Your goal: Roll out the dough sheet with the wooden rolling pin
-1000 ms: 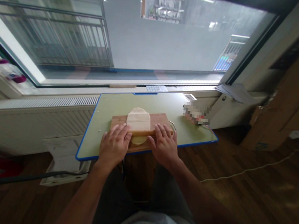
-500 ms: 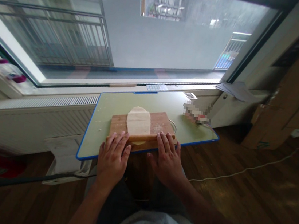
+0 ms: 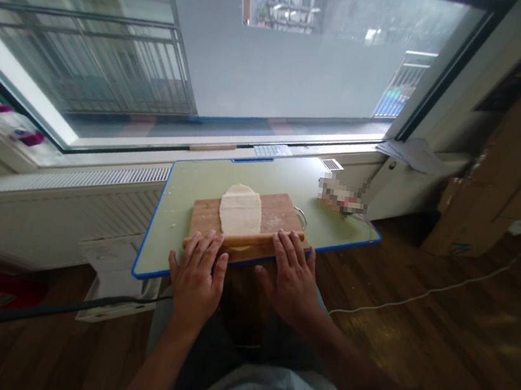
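Observation:
A wooden rolling pin point(image 3: 249, 239) lies crosswise near the front edge of a wooden cutting board point(image 3: 282, 207). Under it runs a flat, pale sheet of dough point(image 3: 241, 208), most of it on the far side, with a small strip showing on the near side. My left hand point(image 3: 197, 270) rests its outstretched fingers on the pin's left end, thumb apart. On the right end lie the fingers of my right hand point(image 3: 292, 276), also stretched out, its thumb off to the side. Neither palm wraps round the pin.
The board stands on a small pale green table point(image 3: 165, 227) with a blue rim. A pixelated item sits at the table's right. Behind are a radiator point(image 3: 99, 180) and a window; to the right, cardboard point(image 3: 494, 168) and a cable point(image 3: 400, 298) on the floor.
The view has shifted very slightly. My left thumb side and little finger are spread a bit wider; the rolling pin and dough stay in nearly the same place.

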Demonstrator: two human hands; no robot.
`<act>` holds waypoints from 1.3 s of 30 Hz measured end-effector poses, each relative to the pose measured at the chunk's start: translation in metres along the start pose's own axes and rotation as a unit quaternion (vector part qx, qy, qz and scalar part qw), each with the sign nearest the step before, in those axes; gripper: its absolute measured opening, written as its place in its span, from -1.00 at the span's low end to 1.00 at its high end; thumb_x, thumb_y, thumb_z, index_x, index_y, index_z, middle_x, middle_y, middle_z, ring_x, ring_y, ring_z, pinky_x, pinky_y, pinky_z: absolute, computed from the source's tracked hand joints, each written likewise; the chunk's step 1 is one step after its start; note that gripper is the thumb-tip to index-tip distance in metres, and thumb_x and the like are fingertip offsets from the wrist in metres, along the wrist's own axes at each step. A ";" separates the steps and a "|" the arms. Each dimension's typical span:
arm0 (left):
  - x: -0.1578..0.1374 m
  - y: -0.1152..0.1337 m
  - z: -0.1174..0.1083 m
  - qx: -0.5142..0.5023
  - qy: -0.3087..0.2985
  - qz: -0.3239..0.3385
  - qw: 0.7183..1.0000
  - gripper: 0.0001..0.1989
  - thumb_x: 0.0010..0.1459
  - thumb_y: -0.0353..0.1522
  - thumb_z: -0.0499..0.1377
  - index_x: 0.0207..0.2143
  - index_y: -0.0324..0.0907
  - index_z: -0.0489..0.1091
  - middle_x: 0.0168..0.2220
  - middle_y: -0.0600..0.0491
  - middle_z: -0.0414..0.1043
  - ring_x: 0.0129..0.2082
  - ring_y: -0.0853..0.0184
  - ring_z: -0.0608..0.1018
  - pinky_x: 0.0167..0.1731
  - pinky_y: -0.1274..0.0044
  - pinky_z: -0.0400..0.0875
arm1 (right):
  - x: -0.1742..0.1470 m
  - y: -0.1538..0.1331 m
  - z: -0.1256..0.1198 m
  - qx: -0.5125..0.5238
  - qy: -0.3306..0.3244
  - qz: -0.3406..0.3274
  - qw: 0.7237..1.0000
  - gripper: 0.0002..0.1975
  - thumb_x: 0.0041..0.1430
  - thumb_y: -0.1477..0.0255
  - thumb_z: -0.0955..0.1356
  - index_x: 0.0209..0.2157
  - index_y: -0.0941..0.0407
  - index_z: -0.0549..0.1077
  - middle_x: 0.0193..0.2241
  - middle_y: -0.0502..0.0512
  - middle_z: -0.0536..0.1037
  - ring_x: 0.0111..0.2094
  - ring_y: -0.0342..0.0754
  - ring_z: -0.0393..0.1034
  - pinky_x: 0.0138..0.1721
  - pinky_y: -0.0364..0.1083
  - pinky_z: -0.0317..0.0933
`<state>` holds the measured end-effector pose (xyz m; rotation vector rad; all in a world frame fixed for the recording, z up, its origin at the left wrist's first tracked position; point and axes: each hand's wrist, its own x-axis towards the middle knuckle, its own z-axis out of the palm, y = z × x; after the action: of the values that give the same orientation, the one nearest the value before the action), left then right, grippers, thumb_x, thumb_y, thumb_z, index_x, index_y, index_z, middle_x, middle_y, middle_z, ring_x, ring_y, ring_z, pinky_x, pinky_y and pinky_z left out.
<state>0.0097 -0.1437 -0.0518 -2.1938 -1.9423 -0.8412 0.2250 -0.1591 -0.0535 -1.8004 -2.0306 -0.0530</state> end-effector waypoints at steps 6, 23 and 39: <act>0.029 0.002 0.001 0.025 -0.041 -0.020 0.999 -0.44 0.54 -0.10 -0.10 0.46 0.09 0.31 0.51 -0.01 0.26 0.54 0.05 0.22 0.52 -0.11 -0.09 | 0.033 -0.004 0.002 -0.003 -0.006 0.022 1.000 -0.28 0.55 0.03 0.17 0.54 0.10 0.17 0.55 0.24 0.16 0.59 0.25 -0.12 0.53 0.40 -0.30; 0.131 0.002 0.020 0.070 -0.142 -0.074 0.985 -0.39 0.52 -0.08 -0.16 0.45 0.03 0.33 0.56 -0.04 0.15 0.55 -0.02 0.14 0.48 -0.19 -0.05 | 0.128 -0.004 -0.004 -0.005 -0.071 0.015 0.997 -0.31 0.60 0.00 0.05 0.45 0.13 0.29 0.48 0.32 0.30 0.51 0.24 0.01 0.51 0.37 -0.27; 0.233 -0.013 0.059 0.068 -0.190 -0.108 0.973 -0.40 0.45 -0.06 -0.18 0.29 0.06 0.47 0.48 -0.10 0.29 0.44 -0.11 0.29 0.40 -0.23 0.06 | 0.242 0.017 0.028 0.031 -0.132 0.063 0.989 -0.21 0.47 -0.17 0.15 0.37 0.12 0.43 0.42 0.35 0.39 0.45 0.37 0.13 0.44 0.46 -0.10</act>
<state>0.0267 0.0905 0.0010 -2.2173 -2.3630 -0.3055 0.2163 0.0797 -0.0019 -1.9791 -2.0603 0.2969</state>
